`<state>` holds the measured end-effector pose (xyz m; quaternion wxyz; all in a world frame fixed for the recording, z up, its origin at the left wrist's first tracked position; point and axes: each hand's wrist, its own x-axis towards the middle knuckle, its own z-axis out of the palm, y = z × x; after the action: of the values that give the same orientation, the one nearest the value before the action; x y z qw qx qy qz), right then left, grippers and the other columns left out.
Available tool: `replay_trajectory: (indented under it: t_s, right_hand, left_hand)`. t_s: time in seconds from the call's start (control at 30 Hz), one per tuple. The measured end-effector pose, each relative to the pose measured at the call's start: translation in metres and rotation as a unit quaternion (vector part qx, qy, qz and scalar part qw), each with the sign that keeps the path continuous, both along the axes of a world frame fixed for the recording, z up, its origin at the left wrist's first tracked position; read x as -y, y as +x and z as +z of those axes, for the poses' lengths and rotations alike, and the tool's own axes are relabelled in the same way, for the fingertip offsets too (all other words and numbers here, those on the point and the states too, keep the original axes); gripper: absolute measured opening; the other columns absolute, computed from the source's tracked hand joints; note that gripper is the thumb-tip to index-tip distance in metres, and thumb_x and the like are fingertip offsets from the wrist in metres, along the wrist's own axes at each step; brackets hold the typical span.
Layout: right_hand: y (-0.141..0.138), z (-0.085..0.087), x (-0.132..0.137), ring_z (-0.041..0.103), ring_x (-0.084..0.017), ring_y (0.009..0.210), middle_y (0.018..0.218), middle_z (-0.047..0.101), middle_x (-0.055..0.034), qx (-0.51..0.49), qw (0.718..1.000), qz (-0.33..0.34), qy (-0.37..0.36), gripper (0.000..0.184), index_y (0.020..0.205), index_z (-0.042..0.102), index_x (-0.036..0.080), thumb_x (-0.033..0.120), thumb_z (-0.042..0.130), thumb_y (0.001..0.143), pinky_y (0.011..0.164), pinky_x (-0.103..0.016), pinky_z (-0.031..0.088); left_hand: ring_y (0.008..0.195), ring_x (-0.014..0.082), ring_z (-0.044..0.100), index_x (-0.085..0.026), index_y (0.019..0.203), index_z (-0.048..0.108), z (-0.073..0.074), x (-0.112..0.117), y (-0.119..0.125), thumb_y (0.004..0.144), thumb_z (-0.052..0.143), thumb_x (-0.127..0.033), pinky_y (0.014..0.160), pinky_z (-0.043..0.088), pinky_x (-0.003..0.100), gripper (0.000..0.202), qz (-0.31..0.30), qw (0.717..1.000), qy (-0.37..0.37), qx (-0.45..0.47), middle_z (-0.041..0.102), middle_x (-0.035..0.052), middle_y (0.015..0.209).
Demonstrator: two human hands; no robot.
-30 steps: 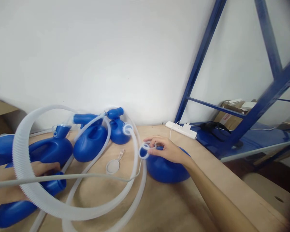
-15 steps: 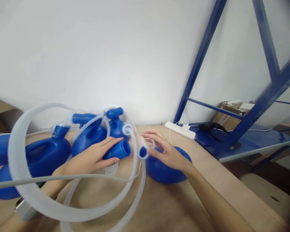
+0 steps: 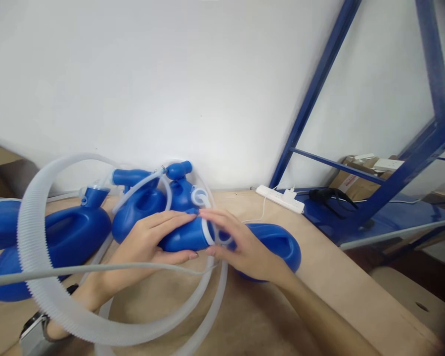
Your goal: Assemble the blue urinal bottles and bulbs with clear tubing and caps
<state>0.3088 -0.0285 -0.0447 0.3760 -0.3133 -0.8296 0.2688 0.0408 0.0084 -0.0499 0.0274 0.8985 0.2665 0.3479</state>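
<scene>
My left hand point(image 3: 154, 240) is closed round a blue plastic tube piece point(image 3: 185, 236), which lies sideways above the table. A white ring point(image 3: 206, 232) sits at the tube's right end. My right hand point(image 3: 241, 242) grips this ring with thumb and fingers, close to my left fingertips. Just behind the ring is a pale round rim, partly hidden by my right fingers. Under my right hand lies a blue bottle point(image 3: 278, 242) with a moulded hollow in its side. Long translucent corrugated hose point(image 3: 33, 217) loops in front of my left forearm.
Several blue handled bottles, one point(image 3: 74, 232) with a clear cap, stand along the wall on the left. A white power strip point(image 3: 280, 199) with a plug lies at the back right. Beyond it rises a blue metal rack point(image 3: 319, 84). A grey cable point(image 3: 96, 268) crosses the foreground.
My hands have come together. My right hand has brought the white ring against the end of the blue tube. The view has shifted slightly.
</scene>
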Motion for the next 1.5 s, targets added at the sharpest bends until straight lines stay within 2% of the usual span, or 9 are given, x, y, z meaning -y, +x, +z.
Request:
replay_trajectory:
  t_s: [0.23, 0.37, 0.47, 0.53, 0.67, 0.8, 1.07, 1.27, 1.5]
  right_hand:
    - [0.001, -0.009, -0.003, 0.060, -0.025, 0.134, 0.147, 0.061, -0.0069, -0.124, 0.990, -0.041, -0.053, 0.051, 0.140, 0.064, 0.036, 0.039, 0.081, 0.092, 0.095, -0.034, 0.062]
    - [0.003, -0.014, -0.010, 0.062, -0.024, 0.133, 0.149, 0.060, -0.0068, -0.249, 0.964, -0.015, -0.092, 0.049, 0.138, 0.064, 0.037, 0.035, 0.081, 0.092, 0.099, -0.035, 0.062]
    - [0.004, -0.017, -0.014, 0.061, -0.024, 0.135, 0.151, 0.060, -0.0069, -0.280, 0.955, -0.001, -0.100, 0.048, 0.136, 0.064, 0.037, 0.033, 0.082, 0.092, 0.101, -0.036, 0.061]
    - [0.005, -0.019, -0.016, 0.061, -0.025, 0.136, 0.154, 0.058, -0.0075, -0.277, 0.955, 0.000, -0.106, 0.049, 0.136, 0.064, 0.037, 0.034, 0.082, 0.091, 0.101, -0.037, 0.061]
    - [0.011, -0.021, -0.021, 0.057, -0.026, 0.142, 0.156, 0.056, -0.0060, -0.254, 0.962, 0.009, -0.098, 0.054, 0.138, 0.066, 0.040, 0.032, 0.085, 0.089, 0.108, -0.040, 0.057]
    - [0.018, -0.024, -0.029, 0.057, -0.026, 0.141, 0.152, 0.058, -0.0050, -0.224, 0.974, -0.029, -0.039, 0.058, 0.136, 0.071, 0.042, 0.036, 0.091, 0.082, 0.114, -0.041, 0.053]
    - [0.017, -0.028, -0.032, 0.069, -0.023, 0.114, 0.133, 0.072, -0.0052, -0.193, 0.978, -0.077, 0.010, 0.061, 0.133, 0.075, 0.039, 0.045, 0.094, 0.075, 0.095, -0.036, 0.062]
    - [0.017, -0.020, -0.023, 0.064, -0.029, 0.132, 0.150, 0.062, -0.0072, -0.121, 0.991, -0.056, -0.020, 0.068, 0.144, 0.066, 0.039, 0.043, 0.090, 0.081, 0.107, -0.041, 0.059]
    - [0.016, -0.020, -0.022, 0.073, -0.023, 0.113, 0.134, 0.073, -0.0053, -0.111, 0.991, -0.066, -0.022, 0.060, 0.145, 0.066, 0.038, 0.035, 0.085, 0.089, 0.099, -0.037, 0.063]
  left_hand:
    - [0.130, 0.0313, 0.067, -0.028, 0.141, 0.062, 0.004, 0.004, 0.008, 0.094, 0.070, -0.064, 0.111, 0.055, 0.044, 0.060, 0.037, 0.998, -0.033, 0.043, 0.068, 0.0080, 0.142]
    - [0.131, 0.0398, 0.063, -0.021, 0.145, 0.059, 0.011, -0.002, 0.007, 0.085, 0.069, -0.076, 0.111, 0.053, 0.054, 0.081, 0.117, 0.970, -0.179, 0.111, 0.066, 0.0148, 0.144]
    - [0.116, 0.0386, 0.071, -0.022, 0.147, 0.057, 0.011, -0.009, 0.004, 0.083, 0.064, -0.082, 0.100, 0.058, 0.052, 0.088, 0.128, 0.899, -0.391, 0.151, 0.069, 0.0154, 0.139]
    - [0.100, 0.0345, 0.075, -0.019, 0.144, 0.058, 0.008, -0.012, 0.003, 0.085, 0.065, -0.079, 0.088, 0.062, 0.046, 0.084, 0.067, 0.834, -0.519, 0.175, 0.077, 0.0154, 0.121]
    - [0.086, 0.0291, 0.077, -0.011, 0.132, 0.063, 0.004, -0.013, 0.004, 0.086, 0.075, -0.068, 0.072, 0.060, 0.034, 0.073, -0.039, 0.757, -0.610, 0.230, 0.079, 0.0129, 0.088]
    - [0.091, 0.0288, 0.079, -0.013, 0.134, 0.061, 0.005, -0.013, 0.004, 0.083, 0.083, -0.062, 0.075, 0.061, 0.034, 0.074, -0.031, 0.757, -0.608, 0.235, 0.080, 0.0132, 0.100]
    - [0.094, 0.0299, 0.079, -0.016, 0.157, 0.041, 0.003, -0.013, 0.002, 0.080, 0.086, -0.057, 0.078, 0.063, 0.039, 0.098, 0.020, 0.790, -0.575, 0.210, 0.081, 0.0089, 0.096]
    - [0.091, 0.0298, 0.078, -0.015, 0.146, 0.053, 0.020, -0.009, 0.003, 0.072, 0.090, -0.056, 0.080, 0.065, 0.040, 0.093, 0.052, 0.799, -0.566, 0.197, 0.081, 0.0077, 0.094]
    - [0.086, 0.0323, 0.078, -0.017, 0.147, 0.056, 0.017, -0.009, -0.001, 0.070, 0.090, -0.059, 0.084, 0.065, 0.047, 0.095, 0.103, 0.841, -0.500, 0.177, 0.080, 0.0056, 0.087]
